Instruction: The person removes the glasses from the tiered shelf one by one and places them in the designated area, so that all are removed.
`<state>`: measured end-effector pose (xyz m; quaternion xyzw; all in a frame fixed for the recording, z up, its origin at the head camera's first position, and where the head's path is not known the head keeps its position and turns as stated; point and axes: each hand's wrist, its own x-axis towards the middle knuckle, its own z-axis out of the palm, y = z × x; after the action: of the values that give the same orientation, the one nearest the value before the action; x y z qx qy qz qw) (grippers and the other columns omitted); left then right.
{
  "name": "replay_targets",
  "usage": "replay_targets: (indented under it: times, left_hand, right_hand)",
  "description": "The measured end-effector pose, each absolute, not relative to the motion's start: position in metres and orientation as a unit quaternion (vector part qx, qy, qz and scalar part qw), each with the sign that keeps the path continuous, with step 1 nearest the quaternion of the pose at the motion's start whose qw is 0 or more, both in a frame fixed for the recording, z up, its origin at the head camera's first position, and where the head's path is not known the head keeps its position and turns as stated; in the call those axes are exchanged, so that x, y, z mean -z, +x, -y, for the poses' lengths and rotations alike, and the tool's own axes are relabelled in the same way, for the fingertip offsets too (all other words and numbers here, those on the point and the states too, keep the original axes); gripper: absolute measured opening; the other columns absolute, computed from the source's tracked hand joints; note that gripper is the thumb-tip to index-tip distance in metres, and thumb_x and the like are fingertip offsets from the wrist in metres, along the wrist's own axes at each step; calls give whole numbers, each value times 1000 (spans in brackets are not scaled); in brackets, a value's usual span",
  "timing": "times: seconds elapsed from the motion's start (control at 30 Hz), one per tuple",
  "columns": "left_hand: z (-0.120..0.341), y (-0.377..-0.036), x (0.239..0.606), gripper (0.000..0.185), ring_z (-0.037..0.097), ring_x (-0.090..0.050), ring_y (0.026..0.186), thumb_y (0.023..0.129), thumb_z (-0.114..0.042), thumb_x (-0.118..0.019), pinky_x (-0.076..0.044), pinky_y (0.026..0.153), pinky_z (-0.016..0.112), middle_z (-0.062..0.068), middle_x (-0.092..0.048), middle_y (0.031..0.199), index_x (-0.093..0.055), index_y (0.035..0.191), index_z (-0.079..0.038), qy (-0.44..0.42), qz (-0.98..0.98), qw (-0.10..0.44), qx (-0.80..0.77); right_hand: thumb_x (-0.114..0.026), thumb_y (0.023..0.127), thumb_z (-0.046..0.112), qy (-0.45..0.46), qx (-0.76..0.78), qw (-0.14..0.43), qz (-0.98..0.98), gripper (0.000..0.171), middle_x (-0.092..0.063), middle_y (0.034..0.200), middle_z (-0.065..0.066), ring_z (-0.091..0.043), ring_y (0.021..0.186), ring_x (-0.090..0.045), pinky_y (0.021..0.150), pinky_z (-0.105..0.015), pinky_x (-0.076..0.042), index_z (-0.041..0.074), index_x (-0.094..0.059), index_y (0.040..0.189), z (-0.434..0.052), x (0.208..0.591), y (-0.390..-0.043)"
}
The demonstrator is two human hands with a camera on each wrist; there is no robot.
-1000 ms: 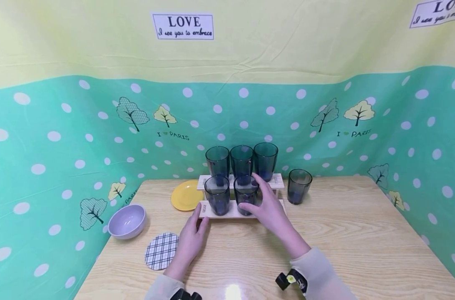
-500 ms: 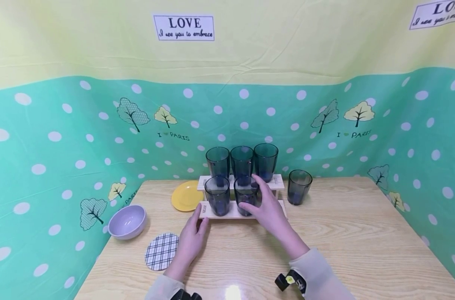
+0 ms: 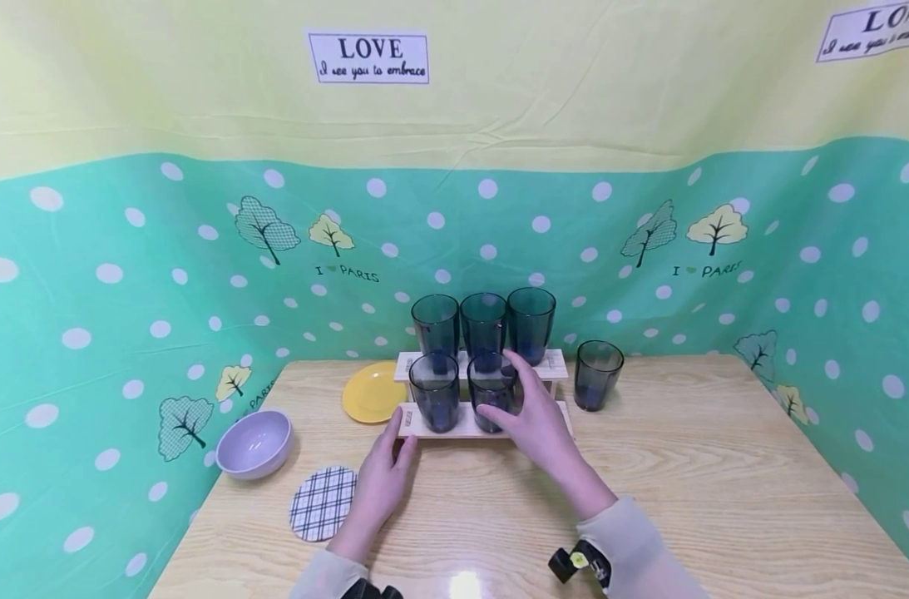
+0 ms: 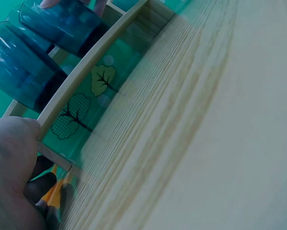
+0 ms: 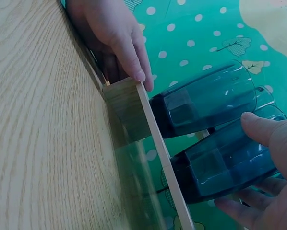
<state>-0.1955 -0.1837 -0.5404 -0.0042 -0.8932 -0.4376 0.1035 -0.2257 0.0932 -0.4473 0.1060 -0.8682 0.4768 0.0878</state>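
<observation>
A two-tier wooden rack (image 3: 411, 423) stands near the back of the table. My left hand (image 3: 382, 474) grips the left end of its lower tier, thumb along the front edge. On that tier, the left dark glass tumbler (image 3: 435, 399) stands upright. Beside it is a second tumbler (image 3: 487, 403), held by my right hand (image 3: 538, 424) with the thumb in front and fingers round its far right side. In the right wrist view this held tumbler (image 5: 225, 160) has its base at the shelf board. Three more tumblers (image 3: 484, 324) stand along the upper tier.
Right of the rack, a single dark tumbler (image 3: 598, 378) stands on the table (image 3: 723, 482). To the left are a yellow plate (image 3: 372, 393), a lilac bowl (image 3: 255, 445) and a round checked coaster (image 3: 323, 503). A patterned cloth (image 3: 312, 191) hangs behind.
</observation>
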Motion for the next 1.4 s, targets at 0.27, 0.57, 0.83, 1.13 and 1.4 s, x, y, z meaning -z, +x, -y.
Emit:
replay_targets:
  times: [0.27,0.57,0.83,1.13,1.4]
  left_hand:
    - [183,-195,543,67,47,-43,155,117,-39,-56,-34,127,64,23,-41,172,-34,174,-12,-7,894,112,434]
    - [184,-195,541,67,47,-42,155,117,-39,-56,-33,128,64,23,-41,172,-33,175,-13,-4,895,107,432]
    - [184,-195,542,67,48,-44,154,117,-39,-56,-35,126,65,25,-42,170,-34,175,-13,-3,896,106,432]
    - [184,-194,542,67,49,-46,152,117,-41,-56,-37,125,65,26,-45,168,-34,175,-14,-3,895,107,432]
    - [185,-195,543,67,49,-48,151,117,-40,-55,-37,125,65,29,-47,166,-33,175,-14,-4,896,108,430]
  right_hand:
    - [-94,91,38,96,-493,86,861,101,-54,164,-13,-42,146,-55,117,-66,-48,33,-35,173,-95,444,-223]
    - [-96,90,33,94,-523,80,843,101,-56,160,-12,-35,139,-62,112,-54,-56,32,-36,172,-108,432,-217]
    - [-94,92,27,98,-532,84,837,100,-48,165,-17,-39,141,-60,111,-51,-57,28,-34,173,-134,423,-208]
    - [-92,94,31,82,-510,95,851,101,-53,160,-21,-43,142,-58,114,-56,-54,26,-31,174,-172,419,-201]
    - [-91,96,30,72,-508,97,853,102,-52,157,-29,-51,139,-59,104,-51,-61,22,-29,175,-208,412,-196]
